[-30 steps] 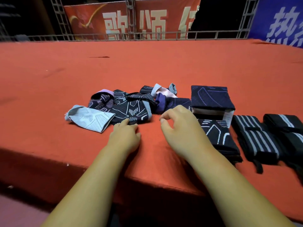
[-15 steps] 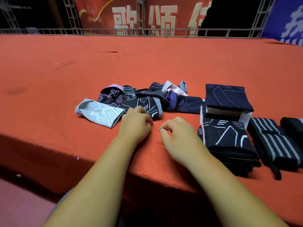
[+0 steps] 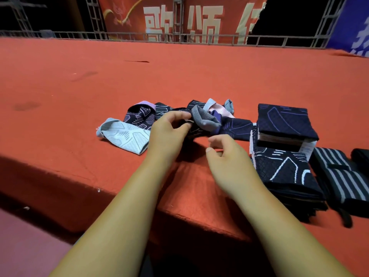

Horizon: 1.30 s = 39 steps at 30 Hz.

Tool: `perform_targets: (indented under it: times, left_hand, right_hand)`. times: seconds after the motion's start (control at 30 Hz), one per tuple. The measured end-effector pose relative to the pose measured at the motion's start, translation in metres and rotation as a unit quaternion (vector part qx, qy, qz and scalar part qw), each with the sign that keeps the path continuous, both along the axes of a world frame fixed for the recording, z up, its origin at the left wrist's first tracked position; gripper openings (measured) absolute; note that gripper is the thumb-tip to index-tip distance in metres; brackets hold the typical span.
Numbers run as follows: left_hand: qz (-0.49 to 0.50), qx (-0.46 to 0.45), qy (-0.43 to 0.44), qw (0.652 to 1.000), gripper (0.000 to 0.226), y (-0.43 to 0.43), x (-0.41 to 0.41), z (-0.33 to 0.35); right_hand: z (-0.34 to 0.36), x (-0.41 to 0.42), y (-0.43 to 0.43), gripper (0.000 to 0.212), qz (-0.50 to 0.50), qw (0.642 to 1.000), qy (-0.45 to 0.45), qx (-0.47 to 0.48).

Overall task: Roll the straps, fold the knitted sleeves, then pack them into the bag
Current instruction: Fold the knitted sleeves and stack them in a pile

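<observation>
At a red-covered table (image 3: 179, 76), a person's left hand (image 3: 169, 134) pinches the edge of a dark knitted sleeve (image 3: 203, 119) at the near side of the loose pile (image 3: 139, 116). The right hand (image 3: 227, 156) hovers empty, fingers loosely curled, just near and right of it. The sleeve appears to run left to right, beyond both hands, with the left hand nearer. Folded stacks (image 3: 285, 120) and rolled straps (image 3: 335, 176) lie to the right.

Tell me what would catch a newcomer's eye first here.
Two bare forearms reach over a red-covered table; the left hand pinches a grey-cuffed sleeve in the jumbled pile at centre, the right hand hovering open beside it. To the right sit neat folded stacks and striped rolled straps.
</observation>
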<state>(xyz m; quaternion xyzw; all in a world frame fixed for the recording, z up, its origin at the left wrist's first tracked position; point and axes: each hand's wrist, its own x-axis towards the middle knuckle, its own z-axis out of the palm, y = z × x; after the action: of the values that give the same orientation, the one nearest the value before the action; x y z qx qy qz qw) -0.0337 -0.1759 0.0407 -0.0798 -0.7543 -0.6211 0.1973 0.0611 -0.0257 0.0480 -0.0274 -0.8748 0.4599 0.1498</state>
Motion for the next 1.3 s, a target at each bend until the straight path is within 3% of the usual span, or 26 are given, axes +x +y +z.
perform_targets:
  times: [0.2, 0.27, 0.4, 0.53, 0.7, 1.03, 1.3]
  left_hand:
    - [-0.139, 0.234, -0.036, 0.961, 0.039, 0.001, 0.033, 0.023]
    - [-0.168, 0.269, -0.038, 0.947, 0.042, 0.002, 0.039, 0.025]
    - [-0.217, 0.240, -0.008, 0.946, 0.053, -0.001, 0.051, 0.033]
    - [-0.205, 0.178, -0.003, 0.962, 0.035, -0.004, 0.058, 0.038]
    - [-0.193, 0.170, -0.014, 0.966, 0.024, -0.004, 0.059, 0.040]
    - [-0.217, 0.210, 0.008, 0.953, 0.028, 0.003, 0.059, 0.036]
    - [-0.237, 0.235, -0.033, 0.942, 0.017, -0.001, 0.061, 0.038]
  right_hand:
    - [0.021, 0.003, 0.006, 0.063, -0.028, 0.990, 0.006, -0.138]
    - [0.024, 0.004, 0.009, 0.062, -0.017, 0.979, 0.022, -0.202]
    - [0.028, 0.004, 0.014, 0.031, -0.015, 0.964, 0.045, -0.260]
    - [0.029, 0.005, 0.017, 0.023, 0.007, 0.942, 0.040, -0.332]
    - [0.027, 0.006, 0.015, 0.023, -0.002, 0.958, 0.053, -0.282]
    - [0.026, 0.005, 0.022, 0.035, -0.034, 0.988, 0.032, -0.147]
    - [0.025, 0.002, 0.030, 0.044, -0.042, 0.997, 0.021, -0.069]
